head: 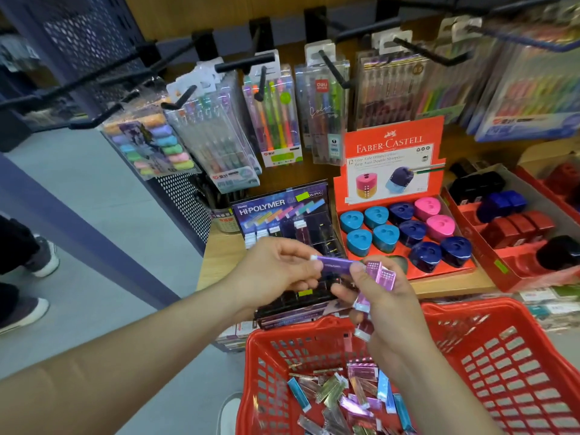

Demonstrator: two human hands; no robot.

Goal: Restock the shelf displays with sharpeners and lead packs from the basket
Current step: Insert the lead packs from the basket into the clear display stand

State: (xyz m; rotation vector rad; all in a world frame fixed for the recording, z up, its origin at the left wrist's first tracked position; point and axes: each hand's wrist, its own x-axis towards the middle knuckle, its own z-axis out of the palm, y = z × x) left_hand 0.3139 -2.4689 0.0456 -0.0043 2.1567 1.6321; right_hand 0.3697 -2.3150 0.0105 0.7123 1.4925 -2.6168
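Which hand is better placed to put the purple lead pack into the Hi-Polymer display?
Left. The left hand pinches the purple lead pack right by the Hi-Polymer display, while the right hand is full of pink packs.

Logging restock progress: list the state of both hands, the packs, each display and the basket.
left hand, pinches one purple lead pack by its end.
right hand, grips several pink lead packs.
Hi-Polymer display, slots mostly empty, few packs at left.
sharpener tray, mostly filled, one front slot empty.
red basket, holds many loose lead packs.
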